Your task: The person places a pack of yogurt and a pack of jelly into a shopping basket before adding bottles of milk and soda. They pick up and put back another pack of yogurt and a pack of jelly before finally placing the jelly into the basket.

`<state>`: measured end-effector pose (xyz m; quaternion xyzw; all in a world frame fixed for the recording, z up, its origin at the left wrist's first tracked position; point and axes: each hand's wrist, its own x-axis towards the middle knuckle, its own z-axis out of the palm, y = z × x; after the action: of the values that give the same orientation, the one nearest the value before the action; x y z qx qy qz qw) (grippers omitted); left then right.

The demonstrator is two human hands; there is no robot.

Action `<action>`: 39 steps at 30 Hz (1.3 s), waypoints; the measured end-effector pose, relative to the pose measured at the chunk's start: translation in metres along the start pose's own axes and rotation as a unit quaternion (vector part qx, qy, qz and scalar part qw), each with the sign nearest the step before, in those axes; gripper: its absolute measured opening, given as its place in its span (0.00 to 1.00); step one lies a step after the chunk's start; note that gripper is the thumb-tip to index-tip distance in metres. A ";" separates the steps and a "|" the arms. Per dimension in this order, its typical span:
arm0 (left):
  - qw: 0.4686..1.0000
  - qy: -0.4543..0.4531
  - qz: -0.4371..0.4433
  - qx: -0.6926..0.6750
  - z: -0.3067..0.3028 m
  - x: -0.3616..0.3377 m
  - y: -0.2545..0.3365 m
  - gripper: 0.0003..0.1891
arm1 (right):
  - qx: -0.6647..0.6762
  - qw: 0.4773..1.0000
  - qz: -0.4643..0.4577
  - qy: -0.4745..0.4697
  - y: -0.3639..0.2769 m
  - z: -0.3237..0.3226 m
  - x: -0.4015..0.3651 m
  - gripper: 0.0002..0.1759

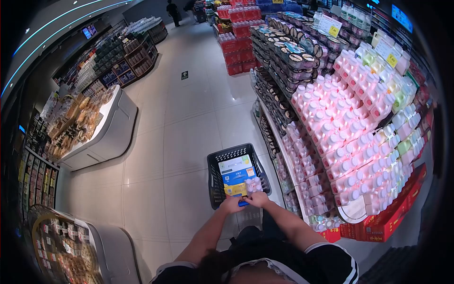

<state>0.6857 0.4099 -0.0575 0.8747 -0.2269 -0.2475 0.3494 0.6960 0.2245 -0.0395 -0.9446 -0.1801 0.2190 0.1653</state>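
My left hand [231, 204] and my right hand [258, 199] are closed side by side around the blue handle [243, 204] of a black shopping basket [214, 184]. The basket is in front of my body, with perforated sides. In it lies a flat carton [238, 176] in white, blue and yellow. A pack of small pale pink bottles [253, 183] is at the basket's near right, just beyond my right hand. My fingers hide part of the handle and the near rim.
Stacked pink bottles [338, 116] rise close on the right, beside dark multipacks [288, 54]. Red cases [239, 42] stand farther ahead. On the left are a bakery counter [106, 123] and a nearer food display [111, 248]. Tiled floor [189, 128] runs between; a person [173, 12] is far off.
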 end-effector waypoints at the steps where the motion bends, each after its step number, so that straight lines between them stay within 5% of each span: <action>1: 1.000 -0.004 0.026 -0.010 -0.004 0.009 -0.009 0.23 | 0.001 1.000 0.007 -0.004 -0.001 -0.007 0.009 0.27; 3: 0.998 0.014 0.059 -0.014 -0.018 0.023 -0.018 0.21 | 0.018 0.999 0.024 -0.014 0.000 -0.017 0.027 0.29; 15: 0.990 -0.029 -0.078 0.111 -0.112 0.095 -0.035 0.25 | 0.089 0.991 -0.058 -0.077 0.028 -0.065 0.151 0.30; 16: 0.990 -0.026 -0.084 0.106 -0.118 0.102 -0.040 0.25 | 0.187 0.977 -0.078 -0.062 0.037 -0.062 0.167 0.26; 18: 0.986 -0.027 -0.083 0.144 -0.124 0.113 -0.050 0.24 | 0.352 0.932 -0.068 -0.048 0.051 -0.066 0.187 0.18; 20: 0.989 -0.011 -0.075 0.129 -0.135 0.125 -0.060 0.23 | 0.506 0.856 -0.069 0.075 0.070 -0.095 0.209 0.13; 23: 0.989 -0.003 -0.068 0.128 -0.155 0.146 -0.067 0.23 | 0.650 0.726 -0.002 0.225 0.069 -0.241 0.187 0.12; 26: 0.990 0.002 -0.066 0.123 -0.174 0.164 -0.078 0.22 | 0.683 0.530 -0.037 0.501 0.097 -0.338 0.170 0.09; 29: 0.992 0.014 -0.048 0.117 -0.190 0.186 -0.093 0.20 | 0.640 0.431 0.021 0.635 0.117 -0.409 0.155 0.17; 33: 0.994 0.008 -0.038 0.100 -0.218 0.211 -0.099 0.20 | 0.661 0.430 0.057 0.613 0.137 -0.450 0.164 0.25; 35: 0.994 0.015 -0.037 0.105 -0.234 0.223 -0.103 0.20 | 0.649 0.481 0.091 0.583 0.140 -0.461 0.171 0.29; 39: 0.995 0.050 -0.007 0.085 -0.237 0.244 -0.128 0.20 | 0.624 0.550 0.162 0.531 0.149 -0.474 0.155 0.21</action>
<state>1.0430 0.4728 -0.0671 0.9140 -0.2234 -0.1858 0.2832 1.0905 0.0468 0.2500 -0.5619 0.2780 -0.2420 0.7405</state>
